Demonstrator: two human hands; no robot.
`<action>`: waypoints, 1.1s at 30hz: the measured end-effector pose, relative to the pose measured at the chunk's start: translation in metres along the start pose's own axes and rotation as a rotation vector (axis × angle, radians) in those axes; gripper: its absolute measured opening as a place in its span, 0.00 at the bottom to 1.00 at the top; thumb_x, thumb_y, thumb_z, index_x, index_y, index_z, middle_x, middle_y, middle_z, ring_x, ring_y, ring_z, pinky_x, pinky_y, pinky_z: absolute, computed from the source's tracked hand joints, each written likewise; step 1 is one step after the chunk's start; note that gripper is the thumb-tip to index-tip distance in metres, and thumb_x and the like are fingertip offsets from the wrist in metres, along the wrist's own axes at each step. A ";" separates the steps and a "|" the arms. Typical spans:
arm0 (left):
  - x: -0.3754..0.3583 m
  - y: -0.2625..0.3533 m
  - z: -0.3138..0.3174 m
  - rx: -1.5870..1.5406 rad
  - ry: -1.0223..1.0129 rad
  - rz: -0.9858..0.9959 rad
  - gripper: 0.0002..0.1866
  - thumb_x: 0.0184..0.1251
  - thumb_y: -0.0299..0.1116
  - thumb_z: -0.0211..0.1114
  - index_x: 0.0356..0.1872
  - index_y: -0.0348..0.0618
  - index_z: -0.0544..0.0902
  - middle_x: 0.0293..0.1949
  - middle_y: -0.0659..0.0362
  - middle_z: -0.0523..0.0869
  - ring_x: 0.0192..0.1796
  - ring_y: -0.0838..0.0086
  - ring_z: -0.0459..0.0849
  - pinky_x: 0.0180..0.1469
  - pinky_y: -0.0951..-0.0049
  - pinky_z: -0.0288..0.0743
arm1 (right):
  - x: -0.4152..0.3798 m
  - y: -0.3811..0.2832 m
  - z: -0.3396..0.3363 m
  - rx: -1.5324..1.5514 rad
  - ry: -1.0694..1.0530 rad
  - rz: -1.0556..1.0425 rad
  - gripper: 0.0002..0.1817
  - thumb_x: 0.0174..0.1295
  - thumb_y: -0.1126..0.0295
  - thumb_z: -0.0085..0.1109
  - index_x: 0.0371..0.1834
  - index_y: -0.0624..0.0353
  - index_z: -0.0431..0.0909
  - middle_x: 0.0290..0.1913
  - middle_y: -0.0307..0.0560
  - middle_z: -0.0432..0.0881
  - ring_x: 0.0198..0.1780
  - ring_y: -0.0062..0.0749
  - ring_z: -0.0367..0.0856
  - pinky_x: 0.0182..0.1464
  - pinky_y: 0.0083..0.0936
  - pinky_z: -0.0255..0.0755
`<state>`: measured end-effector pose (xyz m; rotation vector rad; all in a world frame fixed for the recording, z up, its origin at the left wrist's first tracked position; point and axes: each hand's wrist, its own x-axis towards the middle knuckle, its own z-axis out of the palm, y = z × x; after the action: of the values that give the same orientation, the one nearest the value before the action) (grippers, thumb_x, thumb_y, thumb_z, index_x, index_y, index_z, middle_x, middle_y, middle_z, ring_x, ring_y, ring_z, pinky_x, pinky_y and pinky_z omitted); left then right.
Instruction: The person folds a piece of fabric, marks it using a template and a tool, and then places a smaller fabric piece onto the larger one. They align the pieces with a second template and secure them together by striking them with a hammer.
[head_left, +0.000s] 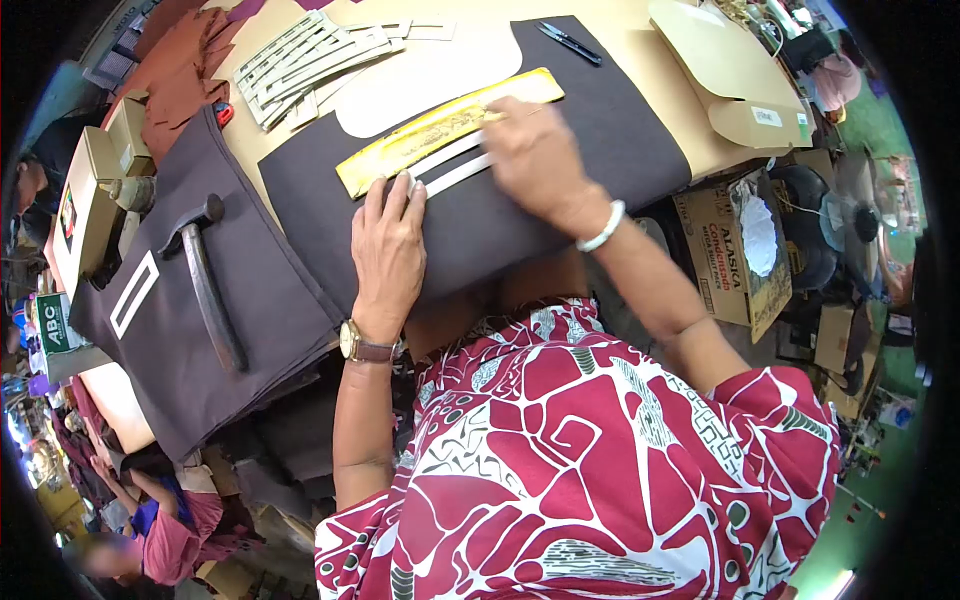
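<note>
My left hand [388, 245] lies with its fingers stretched forward, the tips pressing on the left end of a narrow white frame-shaped template [458, 176]. That template rests on a dark brown sheet [460, 235], beside a long, worn yellow bar [440, 125]. Over the right part of the template and the bar is my right hand [530, 150], slightly blurred, its fingers curled together in a pinch. Whatever it grips is hidden by the fingers.
A hammer [208, 285] and another white frame template [135, 295] lie on stacked dark sheets at left. Thread snips [570, 43] lie at the far right of the sheet. Behind are piled card templates [300, 65] and a cardboard piece [735, 80]. A person [160, 530] sits lower left.
</note>
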<state>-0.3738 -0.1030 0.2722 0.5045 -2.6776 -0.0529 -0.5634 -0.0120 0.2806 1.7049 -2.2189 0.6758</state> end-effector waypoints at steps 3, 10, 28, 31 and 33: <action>-0.008 -0.001 0.001 0.005 -0.058 -0.013 0.20 0.56 0.24 0.55 0.53 0.39 0.78 0.58 0.52 0.76 0.63 0.57 0.68 0.59 0.56 0.64 | -0.012 -0.063 0.024 0.404 -0.066 -0.115 0.17 0.63 0.69 0.50 0.51 0.69 0.73 0.48 0.56 0.79 0.51 0.48 0.77 0.57 0.43 0.67; -0.003 -0.006 -0.011 0.049 -0.182 0.016 0.23 0.57 0.24 0.54 0.57 0.42 0.75 0.61 0.54 0.73 0.65 0.57 0.67 0.63 0.49 0.59 | -0.022 -0.034 0.029 0.154 -0.058 0.033 0.23 0.64 0.74 0.41 0.62 0.69 0.63 0.55 0.48 0.79 0.57 0.39 0.77 0.65 0.50 0.60; -0.009 -0.010 -0.010 0.160 -0.233 0.055 0.28 0.54 0.22 0.52 0.61 0.42 0.72 0.63 0.56 0.71 0.71 0.57 0.59 0.67 0.41 0.51 | -0.041 -0.057 0.026 0.164 -0.085 0.062 0.23 0.62 0.76 0.42 0.63 0.69 0.64 0.59 0.52 0.76 0.60 0.39 0.75 0.64 0.57 0.57; -0.013 -0.007 -0.013 0.257 -0.223 0.065 0.25 0.56 0.24 0.54 0.59 0.39 0.74 0.62 0.54 0.71 0.71 0.57 0.58 0.68 0.42 0.49 | -0.048 -0.008 0.017 0.022 -0.075 0.109 0.23 0.64 0.75 0.40 0.64 0.67 0.64 0.60 0.47 0.75 0.59 0.37 0.75 0.65 0.58 0.55; -0.017 -0.009 -0.013 0.281 -0.226 0.055 0.25 0.56 0.25 0.54 0.59 0.39 0.74 0.62 0.54 0.71 0.71 0.57 0.58 0.68 0.42 0.49 | -0.052 0.018 0.010 0.010 -0.081 0.184 0.24 0.65 0.74 0.39 0.65 0.65 0.64 0.61 0.46 0.74 0.58 0.37 0.77 0.65 0.59 0.54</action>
<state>-0.3507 -0.1044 0.2767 0.5372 -2.9364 0.3031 -0.5655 0.0304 0.2435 1.5717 -2.4546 0.6717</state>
